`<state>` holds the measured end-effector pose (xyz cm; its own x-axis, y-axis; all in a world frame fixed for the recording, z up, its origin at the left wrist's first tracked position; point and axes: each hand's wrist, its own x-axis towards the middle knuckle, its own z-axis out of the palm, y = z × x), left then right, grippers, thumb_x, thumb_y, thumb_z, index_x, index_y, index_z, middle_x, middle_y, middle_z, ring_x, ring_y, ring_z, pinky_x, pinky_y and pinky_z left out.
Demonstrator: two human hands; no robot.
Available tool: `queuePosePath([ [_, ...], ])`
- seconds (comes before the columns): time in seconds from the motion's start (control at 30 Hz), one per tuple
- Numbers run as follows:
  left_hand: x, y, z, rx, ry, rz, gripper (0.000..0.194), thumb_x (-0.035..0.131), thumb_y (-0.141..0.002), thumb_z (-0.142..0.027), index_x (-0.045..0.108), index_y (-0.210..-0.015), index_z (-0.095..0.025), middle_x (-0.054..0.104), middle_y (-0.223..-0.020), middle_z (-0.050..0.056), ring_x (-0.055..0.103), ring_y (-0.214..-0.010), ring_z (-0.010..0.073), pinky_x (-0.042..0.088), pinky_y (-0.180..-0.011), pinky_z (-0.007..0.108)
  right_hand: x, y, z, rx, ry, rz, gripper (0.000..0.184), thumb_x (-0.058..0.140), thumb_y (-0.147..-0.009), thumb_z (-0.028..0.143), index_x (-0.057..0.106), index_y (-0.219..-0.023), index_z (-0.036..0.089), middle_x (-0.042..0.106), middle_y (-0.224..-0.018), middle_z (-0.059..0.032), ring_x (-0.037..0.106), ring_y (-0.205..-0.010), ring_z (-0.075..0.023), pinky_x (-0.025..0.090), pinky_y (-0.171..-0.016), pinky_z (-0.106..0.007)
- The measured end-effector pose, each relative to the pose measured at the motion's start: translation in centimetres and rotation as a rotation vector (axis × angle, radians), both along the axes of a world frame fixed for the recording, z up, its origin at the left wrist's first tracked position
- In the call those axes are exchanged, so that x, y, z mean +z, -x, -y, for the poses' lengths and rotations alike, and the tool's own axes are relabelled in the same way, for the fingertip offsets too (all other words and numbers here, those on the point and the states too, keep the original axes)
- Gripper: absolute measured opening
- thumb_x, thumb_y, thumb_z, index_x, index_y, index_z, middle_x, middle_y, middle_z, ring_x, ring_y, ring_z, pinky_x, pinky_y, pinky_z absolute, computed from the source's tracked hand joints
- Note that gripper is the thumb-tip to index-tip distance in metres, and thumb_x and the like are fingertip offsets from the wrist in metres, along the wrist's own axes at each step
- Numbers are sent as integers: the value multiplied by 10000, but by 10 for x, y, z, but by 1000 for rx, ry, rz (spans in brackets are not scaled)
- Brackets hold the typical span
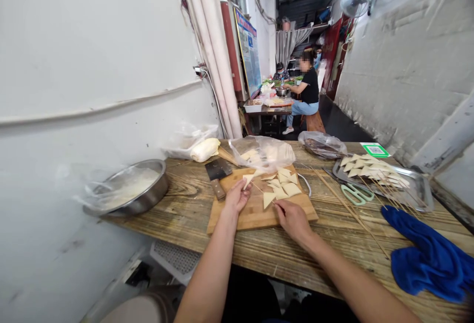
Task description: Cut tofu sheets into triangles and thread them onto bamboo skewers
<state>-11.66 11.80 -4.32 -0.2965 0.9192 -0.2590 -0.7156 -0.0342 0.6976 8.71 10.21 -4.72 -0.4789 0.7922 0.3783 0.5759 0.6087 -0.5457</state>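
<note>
My left hand (pixel 239 195) pinches a pale triangular slice (pixel 248 180) above the left part of a wooden cutting board (pixel 237 220). A thin bamboo skewer (pixel 258 186) slants from that slice toward my right hand (pixel 294 220), whose closed fingers grip its near end. Another triangular slice (pixel 268 199) lies along the skewer close to my right fingertips; whether it is pierced, I cannot tell. Several more loose slices (pixel 291 189) overlap on the board's right half. A cleaver (pixel 217 169) rests at the board's left edge, its wooden handle toward me.
Left stands a steel bowl (pixel 157 184) covered with plastic. Plastic bags (pixel 264 152) line the table's back. On the right are loose skewers (pixel 344 203), green-handled scissors (pixel 357 194), a metal tray (pixel 425 199) of skewered slices and a blue cloth (pixel 418 259). People sit at a farther table.
</note>
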Motion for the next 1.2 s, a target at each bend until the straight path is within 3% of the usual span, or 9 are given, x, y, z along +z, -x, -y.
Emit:
queuePosePath([
  [0.17, 5, -2, -3, 64, 132, 60, 61, 522, -814, -130, 564, -842, -96, 655, -783, 115, 638, -670, 140, 528, -588, 244, -3, 4, 6, 67, 0, -9, 276, 380, -862, 180, 650, -921, 169, 694, -907, -64, 635, -804, -174, 465, -735, -258],
  [0.53, 3, 0, -7, 45, 158, 36, 62, 545, -800, -130, 558, -852, -99, 668, -799, 130, 663, -758, 196, 537, -735, 375, -9, 5, 6, 88, -36, -44, 266, 403, -844, 164, 660, -913, 154, 702, -894, -77, 645, -790, -184, 477, -721, -265],
  [1.2, -1, -3, -7, 0, 134, -55, 76, 567, -786, -144, 582, -845, -99, 677, -812, 123, 664, -722, 186, 531, -750, 364, -5, 5, 7, 85, 0, 11, 285, 383, -849, 155, 667, -869, 156, 703, -847, -74, 644, -760, -178, 465, -699, -250],
])
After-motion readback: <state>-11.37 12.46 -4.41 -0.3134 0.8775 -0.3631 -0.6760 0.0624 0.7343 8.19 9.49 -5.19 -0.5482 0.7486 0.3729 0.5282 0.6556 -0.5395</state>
